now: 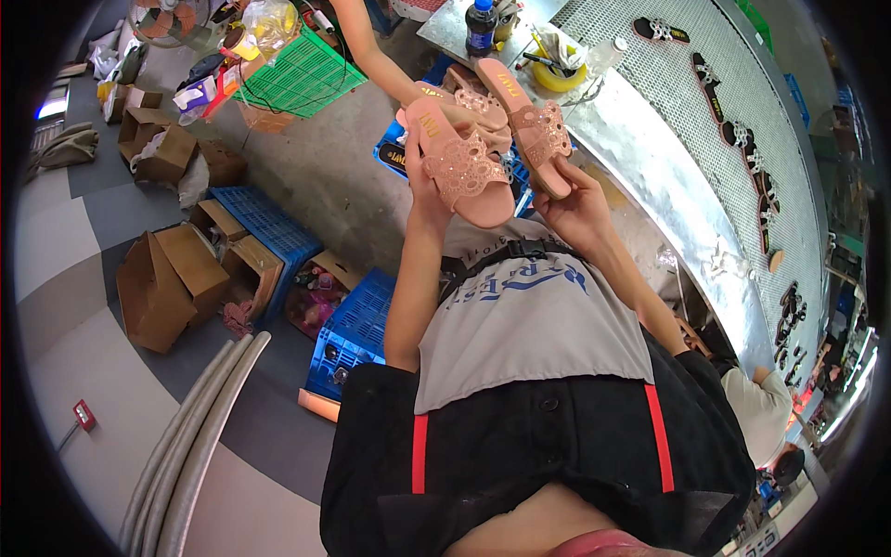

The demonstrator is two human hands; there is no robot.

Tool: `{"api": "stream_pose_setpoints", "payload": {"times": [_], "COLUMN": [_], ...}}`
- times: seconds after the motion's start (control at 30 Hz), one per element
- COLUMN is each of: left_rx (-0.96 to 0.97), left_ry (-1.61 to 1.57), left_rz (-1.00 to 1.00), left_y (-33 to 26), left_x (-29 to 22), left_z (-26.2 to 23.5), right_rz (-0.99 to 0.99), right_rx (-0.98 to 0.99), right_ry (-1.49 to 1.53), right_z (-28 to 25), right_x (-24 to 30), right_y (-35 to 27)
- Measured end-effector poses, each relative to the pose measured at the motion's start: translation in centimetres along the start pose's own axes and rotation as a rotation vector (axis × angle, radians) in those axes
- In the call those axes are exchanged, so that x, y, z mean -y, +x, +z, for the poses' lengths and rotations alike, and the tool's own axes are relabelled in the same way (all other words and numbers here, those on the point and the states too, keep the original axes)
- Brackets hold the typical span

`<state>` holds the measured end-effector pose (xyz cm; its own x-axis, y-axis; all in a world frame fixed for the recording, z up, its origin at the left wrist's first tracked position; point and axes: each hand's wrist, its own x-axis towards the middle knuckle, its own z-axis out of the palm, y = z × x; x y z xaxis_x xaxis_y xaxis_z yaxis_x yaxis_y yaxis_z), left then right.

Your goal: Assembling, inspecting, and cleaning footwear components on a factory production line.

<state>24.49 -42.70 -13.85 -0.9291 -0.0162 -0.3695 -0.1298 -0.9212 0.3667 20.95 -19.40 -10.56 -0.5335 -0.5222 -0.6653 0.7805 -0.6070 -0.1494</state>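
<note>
My left hand [429, 190] grips a pink slide sandal [484, 202] by its side, with the glittery cut-out strap facing up. In my right hand [577, 209] is a matching pink sandal [543, 135], held near one end and tilted beside the first. Just beyond them, more pink sandals [483, 104] are bunched together. Another person's arm [376, 60] reaches in from the top to those sandals; its fingers are mostly hidden. Below the sandals, a blue crate [382, 137] is partly covered and has a black sandal [394, 156] at its left side.
To the right, a metal table [640, 153] borders a mesh conveyor [742, 84] carrying several black sandals. A dark bottle [481, 28] and yellow tape roll [560, 78] stand on the table. Leftward are a green crate [302, 79], cardboard boxes [167, 288] and blue crates [353, 320].
</note>
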Motion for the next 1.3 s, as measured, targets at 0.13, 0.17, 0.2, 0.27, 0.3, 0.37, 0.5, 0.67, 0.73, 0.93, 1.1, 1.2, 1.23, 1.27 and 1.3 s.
{"api": "stream_pose_setpoints", "payload": {"times": [0.13, 0.17, 0.2, 0.27, 0.3, 0.37, 0.5, 0.67, 0.73, 0.93, 1.1, 1.2, 1.23, 1.27, 1.3], "left_rx": [0.021, 0.039, 0.057, 0.108, 0.158, 0.156, 0.124, -0.022, -0.006, -0.111, -0.104, -0.063, -0.065, -0.069, -0.070], "left_ry": [-0.028, -0.009, 0.010, -0.027, -0.065, -0.066, 0.034, -0.006, 0.027, 0.144, 0.185, 0.202, 0.201, 0.205, 0.211], "left_rz": [-0.007, 0.001, 0.011, -0.035, -0.086, -0.090, -0.047, -0.009, 0.031, 0.090, 0.207, 0.166, 0.168, 0.158, 0.147], "left_y": [0.8, 0.5, 0.2, 0.0, -0.1, -0.2, 0.1, -0.5, -0.2, 1.3, 2.1, 1.5, 1.4, 1.5, 1.5], "left_x": [0.2, 0.3, 0.4, 0.4, 0.4, 0.6, 0.6, -0.3, -0.6, -2.0, -3.5, -3.8, -3.7, -3.7, -3.8], "left_z": [-1.0, -0.1, 0.4, 0.5, 0.4, 0.4, 0.0, 0.1, 0.6, 3.9, 4.3, 5.3, 5.3, 5.4, 5.5], "right_rz": [0.033, 0.022, 0.012, 0.010, 0.006, 0.000, -0.020, -0.170, -0.136, -0.222, -0.342, -0.345, -0.365, -0.360, -0.366], "right_rx": [0.020, 0.004, -0.012, -0.025, -0.042, -0.045, 0.011, 0.161, 0.322, 0.324, 0.340, 0.353, 0.355, 0.349, 0.353], "right_ry": [0.064, 0.058, 0.052, 0.049, 0.048, 0.031, -0.039, -0.212, -0.283, -0.205, -0.239, -0.238, -0.234, -0.209, -0.208], "right_z": [-0.5, -0.5, -0.5, -0.8, -0.7, -0.7, -1.5, 1.1, 3.3, 2.7, 4.9, 4.6, 4.4, 4.6, 4.3], "right_x": [-0.1, 0.0, 0.0, 0.2, 0.2, 0.1, 0.6, 0.7, 1.6, 2.9, 2.8, 2.9, 2.9, 2.8, 2.8], "right_y": [-0.1, -0.3, -0.5, -0.7, -0.8, -0.8, -0.4, -0.5, -0.3, 6.9, 8.3, 7.8, 7.7, 7.2, 6.8]}}
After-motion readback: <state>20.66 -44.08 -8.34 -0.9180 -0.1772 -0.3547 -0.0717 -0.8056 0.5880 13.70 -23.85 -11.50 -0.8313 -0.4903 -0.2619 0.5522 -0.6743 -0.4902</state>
